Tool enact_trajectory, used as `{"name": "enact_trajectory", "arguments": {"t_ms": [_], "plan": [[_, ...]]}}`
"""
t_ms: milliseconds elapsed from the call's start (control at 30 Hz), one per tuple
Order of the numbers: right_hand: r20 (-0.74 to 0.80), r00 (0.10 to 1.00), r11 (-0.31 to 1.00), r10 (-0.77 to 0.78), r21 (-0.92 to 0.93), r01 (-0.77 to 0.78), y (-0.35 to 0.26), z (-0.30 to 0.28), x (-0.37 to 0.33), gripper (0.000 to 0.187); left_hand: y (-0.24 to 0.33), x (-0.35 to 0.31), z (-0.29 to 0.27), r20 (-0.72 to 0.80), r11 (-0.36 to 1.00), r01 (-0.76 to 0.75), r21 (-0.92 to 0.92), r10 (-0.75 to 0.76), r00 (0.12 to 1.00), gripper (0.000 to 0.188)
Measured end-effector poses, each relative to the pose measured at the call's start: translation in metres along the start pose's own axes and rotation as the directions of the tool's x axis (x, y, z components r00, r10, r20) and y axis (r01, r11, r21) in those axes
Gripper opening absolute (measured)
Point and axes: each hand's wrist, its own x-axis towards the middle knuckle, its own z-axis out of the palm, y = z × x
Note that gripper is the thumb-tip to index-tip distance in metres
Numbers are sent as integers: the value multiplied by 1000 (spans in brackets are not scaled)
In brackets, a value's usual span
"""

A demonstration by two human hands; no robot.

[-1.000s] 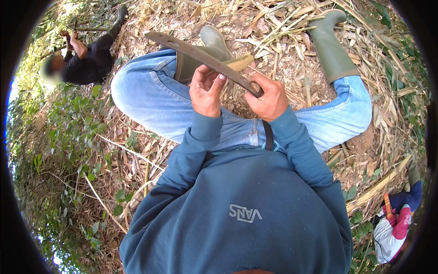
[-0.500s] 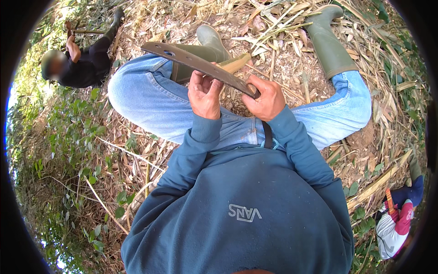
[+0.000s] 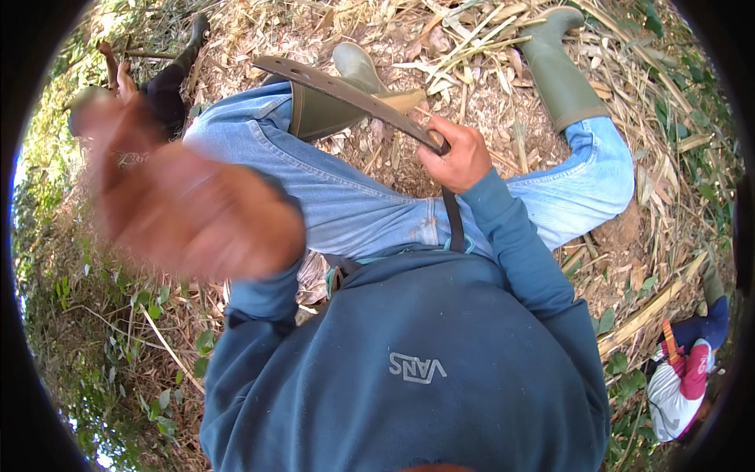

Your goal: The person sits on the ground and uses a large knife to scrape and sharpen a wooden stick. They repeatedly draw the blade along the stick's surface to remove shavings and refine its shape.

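My right hand (image 3: 458, 156) grips the near end of a long, flat, dark bar (image 3: 346, 93) with holes toward its far end. The bar slants up and left above my left leg, and I cannot tell just what tool it is. Raised at the left, close to the camera, my left hand (image 3: 197, 208) is smeared by motion. It is apart from the bar, and its fingers cannot be made out. Below my right hand a dark strap (image 3: 453, 220) runs down to my waist. A pale, wood-like piece (image 3: 405, 101) shows behind the bar.
My knees are spread, in jeans and green rubber boots (image 3: 560, 86). Dry leaves and split stalks (image 3: 472, 47) litter the ground. A person (image 3: 165, 86) is at the upper left, partly behind my hand; another person (image 3: 680, 385) is at the lower right. Green plants (image 3: 149, 299) grow at the left.
My left hand has let go of the bar and swung up and left, toward the camera. The right hand still holds the bar, nearly in place.
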Motion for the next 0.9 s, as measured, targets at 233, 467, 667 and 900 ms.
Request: {"name": "enact_trajectory", "arguments": {"t_ms": [233, 467, 667, 900], "plan": [[30, 990, 986, 138, -103, -134, 15, 1, -6, 21, -76, 3, 77, 573, 903, -142, 406, -130, 809, 69], [45, 945, 935, 323, -166, -312, 54, 4, -6, 25, -73, -12, 75, 287, 962, 220, 161, -259, 922, 34], [150, 830, 802, 538, -396, -448, 98, 12, 0, 26, -58, -105, 47, 315, 426, 896, -126, -839, 444, 34], [136, 608, 574, 782, -539, -617, 149, 17, 33, 41, -62, -134, 35, 204, 131, 936, -328, -957, 206, 29]]}}
